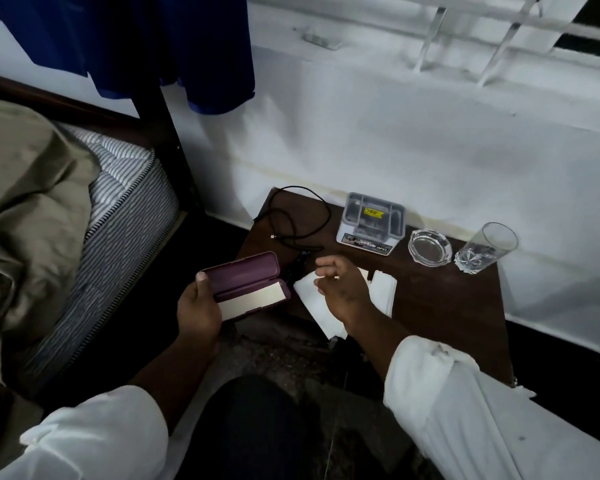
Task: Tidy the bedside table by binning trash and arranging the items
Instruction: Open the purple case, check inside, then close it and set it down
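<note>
Holding an open purple case (248, 284) off the near left corner of the bedside table (440, 306), the left hand (198, 308) grips its near end, thumb pressed on the rim and fingers wrapped beneath. The lid stands tilted back and a pale lining shows inside; no contents can be made out. The case appears kept clear of the tabletop so it can be filled or closed before being set down.

The right hand (340, 289) hovers above white paper (326, 303) at the near edge of the table, fingers loosely curled and parted, closed on nothing that can be seen. A small pale speck near the knuckles is too small to identify. The paper overhangs the near edge, which suggests it is loose and a likely candidate for the bin.

A black cable (298, 216) lies in untidy loops at the far left. Along the far edge stand a grey organiser box (373, 221), a glass ashtray (429, 247) and a clear tumbler (487, 249), set in a row near the wall, already orderly in appearance. No bin is in view.
</note>
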Motion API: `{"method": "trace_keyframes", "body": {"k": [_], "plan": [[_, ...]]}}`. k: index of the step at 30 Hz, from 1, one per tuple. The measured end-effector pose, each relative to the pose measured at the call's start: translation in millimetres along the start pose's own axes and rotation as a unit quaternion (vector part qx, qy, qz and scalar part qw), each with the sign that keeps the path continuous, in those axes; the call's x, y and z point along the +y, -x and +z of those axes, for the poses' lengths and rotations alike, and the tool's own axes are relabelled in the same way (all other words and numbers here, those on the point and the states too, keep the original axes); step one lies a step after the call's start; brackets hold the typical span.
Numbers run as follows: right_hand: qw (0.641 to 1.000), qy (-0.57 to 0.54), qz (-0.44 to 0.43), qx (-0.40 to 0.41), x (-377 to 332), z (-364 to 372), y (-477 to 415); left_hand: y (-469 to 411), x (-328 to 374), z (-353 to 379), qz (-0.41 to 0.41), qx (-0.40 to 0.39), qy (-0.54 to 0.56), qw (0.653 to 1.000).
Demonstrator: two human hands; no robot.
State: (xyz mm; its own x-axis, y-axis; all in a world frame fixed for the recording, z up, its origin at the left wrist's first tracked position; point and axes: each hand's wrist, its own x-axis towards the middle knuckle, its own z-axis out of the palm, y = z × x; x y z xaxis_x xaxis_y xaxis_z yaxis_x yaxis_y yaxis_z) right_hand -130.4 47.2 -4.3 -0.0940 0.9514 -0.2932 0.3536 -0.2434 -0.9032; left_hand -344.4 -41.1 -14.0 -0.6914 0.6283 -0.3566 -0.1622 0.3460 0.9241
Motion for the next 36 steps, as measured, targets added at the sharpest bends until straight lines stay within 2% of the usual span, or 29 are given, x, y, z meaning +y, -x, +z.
{"method": "trace_keyframes", "body": {"k": [3, 6, 14, 19, 27, 36], "plan": [[0.987, 0.138, -0.078, -0.006, 4.2, 5.8, -11.4, -6.3, -7.8, -1.3, -0.027, 0.001, 0.010, 1.000], [0.956, 0.242, -0.167, -0.011, 3.4, 9.3, -20.2, -13.6, -14.4, -3.9, -0.019, 0.007, 0.009, 1.000], [0.875, 0.409, -0.246, -0.077, -8.5, 18.8, -48.3, -29.7, -36.1, -6.8, -0.011, 0.018, -0.002, 1.000], [0.842, 0.455, -0.273, -0.094, -9.3, 18.2, -61.7, -32.4, -36.8, -4.0, -0.013, 0.010, -0.008, 1.000], [0.852, 0.427, -0.290, -0.085, -4.4, 21.8, -74.2, -33.5, -34.7, -4.9, -0.019, 0.010, 0.019, 1.000], [0.879, 0.349, -0.325, -0.019, -20.7, -0.7, -56.2, -31.8, -26.0, -11.8, -0.024, 0.009, 0.048, 0.999]]}}
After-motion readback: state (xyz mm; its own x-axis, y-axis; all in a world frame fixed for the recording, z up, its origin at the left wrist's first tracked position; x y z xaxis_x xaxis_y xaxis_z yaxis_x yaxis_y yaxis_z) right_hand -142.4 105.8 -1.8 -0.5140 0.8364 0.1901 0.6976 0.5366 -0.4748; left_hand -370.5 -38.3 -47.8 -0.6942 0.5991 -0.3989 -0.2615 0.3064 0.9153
